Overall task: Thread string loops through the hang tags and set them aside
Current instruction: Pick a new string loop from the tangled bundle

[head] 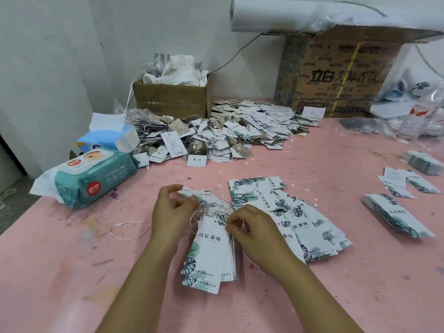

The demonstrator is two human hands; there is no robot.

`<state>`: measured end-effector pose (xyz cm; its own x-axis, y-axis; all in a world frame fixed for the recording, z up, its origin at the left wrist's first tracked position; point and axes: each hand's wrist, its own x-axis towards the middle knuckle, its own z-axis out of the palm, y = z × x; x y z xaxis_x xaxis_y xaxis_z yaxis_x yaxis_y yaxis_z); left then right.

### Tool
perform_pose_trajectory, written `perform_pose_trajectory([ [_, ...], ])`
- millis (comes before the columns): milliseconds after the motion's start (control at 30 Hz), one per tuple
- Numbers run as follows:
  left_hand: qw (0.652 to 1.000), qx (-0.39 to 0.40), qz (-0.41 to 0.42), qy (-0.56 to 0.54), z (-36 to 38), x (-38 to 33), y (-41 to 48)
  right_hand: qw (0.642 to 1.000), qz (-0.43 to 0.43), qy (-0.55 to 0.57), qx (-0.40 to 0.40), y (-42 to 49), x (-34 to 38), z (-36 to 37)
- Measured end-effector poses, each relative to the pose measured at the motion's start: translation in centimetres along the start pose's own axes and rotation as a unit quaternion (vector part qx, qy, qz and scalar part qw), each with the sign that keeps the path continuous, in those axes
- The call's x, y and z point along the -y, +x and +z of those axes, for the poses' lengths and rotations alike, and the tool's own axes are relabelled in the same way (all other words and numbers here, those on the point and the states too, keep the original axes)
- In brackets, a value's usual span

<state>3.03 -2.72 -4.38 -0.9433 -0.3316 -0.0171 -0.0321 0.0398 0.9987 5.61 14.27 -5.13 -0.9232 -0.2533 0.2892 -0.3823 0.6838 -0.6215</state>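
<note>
I see the tag stack [211, 251] between the hands, long axis near-far, string end far; left hand [170, 210] pinches a single tag [192, 193]; right hand [252, 228], closer, pinches the stack's far corner.

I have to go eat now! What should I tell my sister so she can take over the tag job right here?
Left hand pinches one hang tag.
Right hand pinches the top of the tag stack, by the bunched strings.
Done, it seems: the heap of strung tags at the back.
Probably left: the fanned tags beside the stack and the neat piles on the right.
</note>
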Motion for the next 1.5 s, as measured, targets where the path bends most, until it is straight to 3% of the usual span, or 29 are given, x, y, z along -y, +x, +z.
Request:
perform_pose_trajectory([
  [133, 0.99, 0.051, 0.097, 0.089, 0.1, -0.6, -0.6, 0.992, 0.017, 0.113, -0.053, 0.0, 0.2, 0.1],
  [300, 0.941, 0.231, 0.182, 0.166, 0.7, -1.3, -2.2, 0.964, 0.032, 0.251, -0.087, -0.1, 0.7, -0.3],
  [433, 0.932, 0.217, 0.203, 0.205, 1.0, -1.2, -2.0, 0.957, 0.058, 0.27, -0.088, 0.0, 0.9, -0.6],
  [567, 0.939, 0.225, 0.171, 0.194, 0.9, -0.9, -2.0, 0.964, 0.076, 0.238, -0.093, -0.1, 0.9, -0.7],
  [733, 0.94, 0.217, 0.145, 0.221, 1.0, -0.4, -1.8, 0.951, 0.097, 0.243, -0.163, 0.0, 0.8, -1.3],
  [1100, 0.888, 0.141, 0.256, 0.355, 1.4, 0.3, -1.4, 0.9, 0.078, 0.314, -0.292, 0.0, 0.8, -2.0],
  [1200, 0.885, 0.12, 0.275, 0.356, 1.4, 0.3, -1.4, 0.9, 0.09, 0.327, -0.275, 0.1, 0.7, -2.1],
  [1267, 0.901, 0.117, 0.263, 0.323, 1.4, 0.2, -1.5, 0.916, 0.107, 0.311, -0.231, 0.1, 0.5, -2.3],
  [1367, 0.936, 0.133, 0.227, 0.233, 1.3, -0.1, -1.7, 0.967, 0.115, 0.17, -0.148, -0.2, -0.2, -2.3],
  [1500, 0.955, 0.158, 0.207, 0.143, 1.4, -0.5, -2.0, 0.977, 0.11, 0.113, -0.141, -0.1, -0.3, -1.6],
])
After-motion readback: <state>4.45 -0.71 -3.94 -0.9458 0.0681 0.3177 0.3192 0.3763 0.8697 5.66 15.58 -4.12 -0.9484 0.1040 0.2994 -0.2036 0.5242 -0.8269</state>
